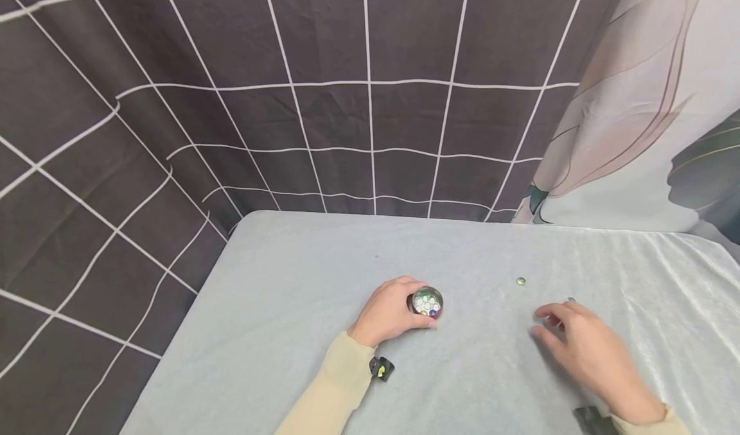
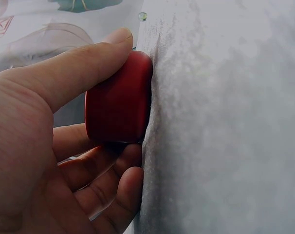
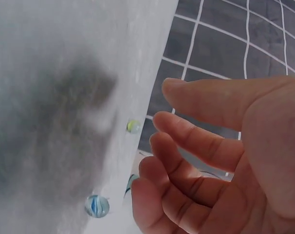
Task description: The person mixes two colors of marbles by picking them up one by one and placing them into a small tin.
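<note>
My left hand (image 1: 393, 310) grips a small round red container (image 2: 119, 100) between thumb and fingers, and it stands on the pale cloth. From above, several glass marbles (image 1: 426, 304) show inside its rim. To the right, my right hand (image 1: 592, 348) hovers low over the cloth with its fingers loosely bent and nothing between them. Just beyond its fingers lies a clear marble with blue swirls (image 3: 97, 206), mostly hidden behind the hand in the head view. A yellow-green marble (image 1: 521, 281) rests farther off, up and left of the right hand.
The light grey plush cloth (image 1: 277, 268) covers the table. A dark curtain with white grid lines (image 1: 329, 114) hangs behind and along the left side. At the back right hangs a pale curtain with a leaf print (image 1: 642, 114).
</note>
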### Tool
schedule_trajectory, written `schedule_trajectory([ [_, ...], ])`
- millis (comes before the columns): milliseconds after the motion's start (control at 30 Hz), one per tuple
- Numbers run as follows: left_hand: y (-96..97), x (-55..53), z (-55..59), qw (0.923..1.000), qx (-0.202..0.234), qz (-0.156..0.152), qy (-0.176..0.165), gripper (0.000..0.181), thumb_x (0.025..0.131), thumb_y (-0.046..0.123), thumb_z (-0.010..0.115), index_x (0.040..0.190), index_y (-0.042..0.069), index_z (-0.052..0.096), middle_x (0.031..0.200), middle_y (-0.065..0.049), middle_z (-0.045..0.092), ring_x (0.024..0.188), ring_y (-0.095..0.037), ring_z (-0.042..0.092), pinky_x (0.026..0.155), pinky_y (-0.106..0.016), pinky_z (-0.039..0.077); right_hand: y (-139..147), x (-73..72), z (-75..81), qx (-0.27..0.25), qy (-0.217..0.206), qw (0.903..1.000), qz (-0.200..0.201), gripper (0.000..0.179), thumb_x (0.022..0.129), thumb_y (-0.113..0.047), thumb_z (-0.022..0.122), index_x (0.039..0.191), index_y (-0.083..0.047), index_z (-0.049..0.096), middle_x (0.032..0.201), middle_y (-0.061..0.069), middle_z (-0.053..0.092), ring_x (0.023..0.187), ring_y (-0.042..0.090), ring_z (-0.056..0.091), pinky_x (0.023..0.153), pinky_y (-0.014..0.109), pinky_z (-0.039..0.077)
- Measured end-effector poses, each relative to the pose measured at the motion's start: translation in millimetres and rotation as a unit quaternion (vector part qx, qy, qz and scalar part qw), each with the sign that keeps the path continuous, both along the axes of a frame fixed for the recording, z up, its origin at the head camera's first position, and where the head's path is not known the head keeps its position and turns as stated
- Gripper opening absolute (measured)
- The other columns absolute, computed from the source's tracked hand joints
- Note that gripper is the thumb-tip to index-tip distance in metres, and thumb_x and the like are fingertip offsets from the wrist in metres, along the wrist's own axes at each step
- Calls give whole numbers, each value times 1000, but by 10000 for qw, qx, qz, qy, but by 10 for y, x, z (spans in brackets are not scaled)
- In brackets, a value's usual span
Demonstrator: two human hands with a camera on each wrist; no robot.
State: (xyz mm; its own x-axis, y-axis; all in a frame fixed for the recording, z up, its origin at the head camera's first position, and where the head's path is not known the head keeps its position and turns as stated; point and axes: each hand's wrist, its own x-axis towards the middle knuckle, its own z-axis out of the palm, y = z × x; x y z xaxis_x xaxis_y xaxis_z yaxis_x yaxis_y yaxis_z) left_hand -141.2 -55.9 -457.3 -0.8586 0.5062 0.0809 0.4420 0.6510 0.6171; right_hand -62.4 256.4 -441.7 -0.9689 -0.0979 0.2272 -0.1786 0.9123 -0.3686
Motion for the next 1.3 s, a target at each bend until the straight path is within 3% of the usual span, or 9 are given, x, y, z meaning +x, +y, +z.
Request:
schedule_trajectory([
  [500,-5,-1,2,10000,-33,22,-15,56,74,42,89,123,20,72,121,8,67,110,-8,62,96,-24,48,110,-19,12,149,-408,9988,-230,26,76,-16,85,95,-5,73,85,4,62,77,25,60,66,48,50],
  [767,-11,12,12,9999,85,3,-55,55,74,40,89,122,19,73,120,7,68,110,-8,62,95,-24,48,207,-31,25,157,-765,9961,-401,29,77,-17,83,99,-2,71,92,14,66,84,36,64,69,57,51],
  [1100,-12,11,18,10000,32,15,-39,56,74,41,89,122,19,72,121,6,68,110,-9,62,96,-24,48,388,-35,0,273,-1018,9927,-590,33,78,-20,82,100,1,70,88,13,64,82,35,63,69,55,49],
  [1300,-15,12,32,10000,-16,11,-69,57,74,42,89,123,18,72,121,6,67,110,-9,62,96,-25,48,476,-36,-14,294,-1415,9877,-602,36,81,-24,80,103,2,69,88,12,64,84,34,62,69,54,48],
])
